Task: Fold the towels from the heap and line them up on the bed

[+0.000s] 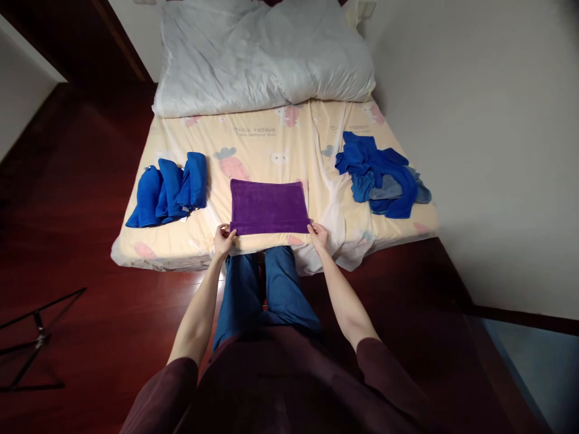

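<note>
A purple towel (270,202) lies flat on the bed in front of me, with a narrow strip folded over along its near edge. My left hand (224,240) pinches the near left corner of that strip. At the near right corner, my right hand (319,236) is closed on the cloth in the same way. Left of the towel are several rolled or folded blue cloths (170,188) in a row. A loose heap of blue and grey-blue cloths (380,175) lies to the right.
The bed (266,144) has a pale yellow sheet with rabbit and carrot prints. A bulky white quilt (266,57) is piled at its far end. A wall (479,144) runs along the right. A black metal stand (38,340) is on the dark red floor at left.
</note>
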`<state>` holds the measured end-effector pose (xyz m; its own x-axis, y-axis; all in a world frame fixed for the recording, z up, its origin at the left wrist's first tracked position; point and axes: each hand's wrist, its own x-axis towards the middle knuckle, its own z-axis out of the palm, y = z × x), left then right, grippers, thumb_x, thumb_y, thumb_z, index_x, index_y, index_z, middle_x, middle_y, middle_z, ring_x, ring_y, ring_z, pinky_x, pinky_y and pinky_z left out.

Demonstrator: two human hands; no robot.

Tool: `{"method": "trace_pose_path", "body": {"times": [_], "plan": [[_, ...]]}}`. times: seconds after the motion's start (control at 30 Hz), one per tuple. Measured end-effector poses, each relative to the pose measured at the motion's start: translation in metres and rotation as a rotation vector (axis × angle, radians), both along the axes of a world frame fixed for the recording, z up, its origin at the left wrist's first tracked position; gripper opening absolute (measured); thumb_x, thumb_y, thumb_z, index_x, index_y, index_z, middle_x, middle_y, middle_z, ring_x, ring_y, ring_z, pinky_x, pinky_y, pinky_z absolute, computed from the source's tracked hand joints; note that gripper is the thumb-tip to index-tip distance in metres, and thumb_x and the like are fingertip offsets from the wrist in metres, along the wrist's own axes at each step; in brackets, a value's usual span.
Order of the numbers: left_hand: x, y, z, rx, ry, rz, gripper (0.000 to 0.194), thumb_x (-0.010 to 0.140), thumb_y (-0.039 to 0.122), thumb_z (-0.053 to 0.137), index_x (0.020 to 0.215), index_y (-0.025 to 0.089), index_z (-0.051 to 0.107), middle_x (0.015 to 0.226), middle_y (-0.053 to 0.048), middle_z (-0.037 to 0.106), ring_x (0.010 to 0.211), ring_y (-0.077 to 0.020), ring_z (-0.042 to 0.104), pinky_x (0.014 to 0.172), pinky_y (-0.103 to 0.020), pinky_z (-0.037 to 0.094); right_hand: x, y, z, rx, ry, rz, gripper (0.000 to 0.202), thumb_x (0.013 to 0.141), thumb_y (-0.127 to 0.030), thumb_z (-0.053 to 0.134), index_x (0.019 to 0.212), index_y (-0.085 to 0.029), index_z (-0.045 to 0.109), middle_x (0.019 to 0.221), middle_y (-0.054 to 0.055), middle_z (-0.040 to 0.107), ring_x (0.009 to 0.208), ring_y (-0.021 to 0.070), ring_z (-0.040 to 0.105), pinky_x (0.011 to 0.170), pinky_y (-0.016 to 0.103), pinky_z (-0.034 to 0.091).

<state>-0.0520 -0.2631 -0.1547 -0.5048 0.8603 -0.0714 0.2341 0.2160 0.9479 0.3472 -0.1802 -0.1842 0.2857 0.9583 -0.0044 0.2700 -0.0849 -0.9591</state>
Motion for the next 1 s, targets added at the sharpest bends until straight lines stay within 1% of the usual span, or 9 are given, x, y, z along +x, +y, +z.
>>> {"method": "trace_pose_path", "body": {"times": [0.1, 0.2, 0.33, 0.4, 0.47, 0.57, 0.7, 0.83, 1.0], "plan": [[0.0, -0.008, 0.005, 0.04, 0.21, -0.029, 0.052, 0.084, 0.04, 0.07, 0.13, 0.018, 0.058, 0.109, -0.013, 0.069, 0.098, -0.027, 0.067, 0.093, -0.043, 0.055, -0.004, -0.01, 0.012, 0.056, -0.106, -0.04, 0.053, 0.084, -0.05, 0.066, 0.122, -0.012, 0.068, 0.108, 0.018, 0.075, 0.097, 0.0265, 0.072, 0.093, 0.044, 0.061], [0.016, -0.014, 0.016, 0.116, 0.505, -0.108, 0.048, 0.094, 0.037, 0.06, 0.138, 0.017, 0.059, 0.142, -0.02, 0.059, 0.136, -0.0354, 0.053, 0.118, -0.054, 0.04, -0.021, -0.03, 0.031, 0.187, -0.387, -0.031, 0.052, 0.095, -0.043, 0.053, 0.139, -0.015, 0.062, 0.133, 0.02, 0.067, 0.127, 0.0312, 0.063, 0.113, 0.051, 0.05], [0.057, -0.01, 0.028, 0.182, 0.659, -0.481, 0.056, 0.099, 0.036, 0.053, 0.153, 0.021, 0.052, 0.167, -0.013, 0.038, 0.158, -0.0345, 0.028, 0.13, -0.056, 0.021, -0.068, -0.051, 0.054, 0.301, -0.623, 0.413, 0.054, 0.103, -0.035, 0.043, 0.156, -0.022, 0.05, 0.164, 0.009, 0.045, 0.155, 0.0281, 0.037, 0.13, 0.053, 0.028], [0.074, -0.004, 0.027, 0.169, 0.691, -0.579, 0.058, 0.099, 0.037, 0.053, 0.155, 0.021, 0.051, 0.17, -0.013, 0.034, 0.161, -0.0354, 0.022, 0.13, -0.059, 0.017, -0.09, -0.053, 0.058, 0.305, -0.668, 0.603, 0.058, 0.104, -0.034, 0.045, 0.161, -0.026, 0.043, 0.171, 0.004, 0.035, 0.161, 0.0256, 0.027, 0.133, 0.053, 0.021], [0.08, 0.0, 0.021, 0.121, 0.714, -0.605, 0.059, 0.099, 0.038, 0.053, 0.155, 0.021, 0.052, 0.17, -0.013, 0.034, 0.161, -0.0378, 0.021, 0.129, -0.063, 0.015, -0.102, -0.05, 0.055, 0.279, -0.684, 0.681, 0.06, 0.104, -0.034, 0.045, 0.163, -0.027, 0.038, 0.173, 0.003, 0.03, 0.163, 0.0242, 0.021, 0.134, 0.054, 0.017], [0.071, 0.001, 0.011, 0.066, 0.736, -0.615, 0.059, 0.097, 0.037, 0.054, 0.154, 0.022, 0.054, 0.17, -0.013, 0.035, 0.16, -0.0412, 0.02, 0.128, -0.067, 0.013, -0.093, -0.041, 0.045, 0.191, -0.699, 0.682, 0.06, 0.104, -0.032, 0.046, 0.162, -0.025, 0.04, 0.172, 0.005, 0.032, 0.163, 0.0247, 0.022, 0.134, 0.055, 0.016], [0.046, -0.001, 0.004, 0.082, 0.774, -0.639, 0.06, 0.098, 0.04, 0.053, 0.156, 0.023, 0.053, 0.171, -0.011, 0.031, 0.161, -0.0408, 0.016, 0.128, -0.066, 0.012, -0.057, -0.035, 0.036, 0.149, -0.748, 0.667, 0.058, 0.104, -0.032, 0.046, 0.161, -0.022, 0.043, 0.172, 0.008, 0.031, 0.162, 0.0265, 0.026, 0.134, 0.054, 0.017], [0.03, 0.002, 0.004, 0.033, 0.866, -0.663, 0.062, 0.099, 0.036, 0.05, 0.159, 0.021, 0.049, 0.172, -0.011, 0.03, 0.162, -0.0369, 0.017, 0.13, -0.062, 0.013, -0.033, -0.032, 0.039, 0.134, -0.856, 0.634, 0.06, 0.104, -0.03, 0.045, 0.163, -0.018, 0.04, 0.172, 0.01, 0.031, 0.161, 0.0265, 0.027, 0.133, 0.054, 0.018], [0.023, 0.01, 0.01, -0.093, 0.983, -0.669, 0.065, 0.096, 0.02, 0.044, 0.161, 0.014, 0.045, 0.17, -0.013, 0.033, 0.161, -0.0317, 0.024, 0.132, -0.053, 0.02, -0.029, -0.027, 0.043, 0.113, -1.01, 0.592, 0.059, 0.101, -0.017, 0.04, 0.16, -0.01, 0.044, 0.168, 0.013, 0.038, 0.159, 0.0244, 0.032, 0.133, 0.05, 0.018]]}}
